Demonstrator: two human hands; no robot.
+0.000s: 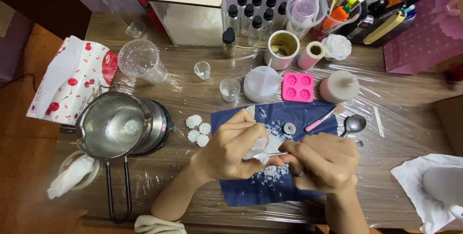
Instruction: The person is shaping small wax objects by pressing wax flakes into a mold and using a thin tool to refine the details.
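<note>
Over the blue cloth [308, 113] on the tabletop [395, 118], the left hand [231, 149] grips a white wax piece [258, 148] while the right hand [323, 161] pinches a thin metal tool [277, 154] against it, so shavings [275, 140] land on the cloth.

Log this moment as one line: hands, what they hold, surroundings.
left hand: grips white wax piece | right hand: holds thin metal tool against it | below: blue cloth with wax shavings

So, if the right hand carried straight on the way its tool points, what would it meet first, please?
The right hand points its thin metal tool leftward, so it would first meet the white wax piece pinched in the left hand; they already look about touching.
</note>
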